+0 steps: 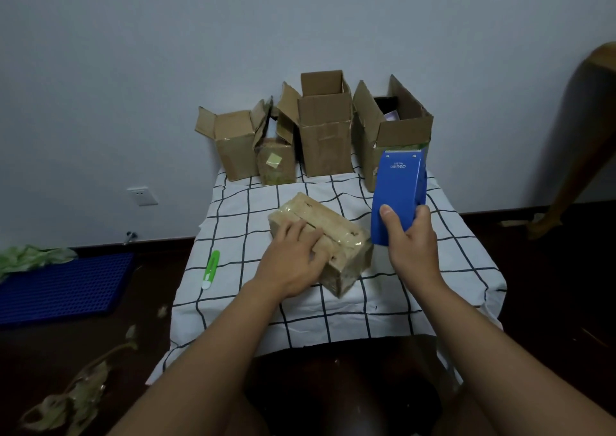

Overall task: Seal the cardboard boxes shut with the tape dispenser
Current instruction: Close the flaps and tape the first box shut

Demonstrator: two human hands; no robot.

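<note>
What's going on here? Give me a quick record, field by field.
surface: table under a white checked cloth
left hand: pressing flat on the small closed box, holding its flaps down
right hand: grips the blue tape dispenser, held upright just right of that box
waiting: four open boxes at the back by the wall
also on the cloth: green utility knife
seam: center slit not yet taped over

A table under a checked cloth (pixel 433 269) carries a closed box (pixel 346 235) at centre, four open boxes (pixel 325 135) at 12 o'clock, and a green cutter (pixel 211 269) at 9.
</note>
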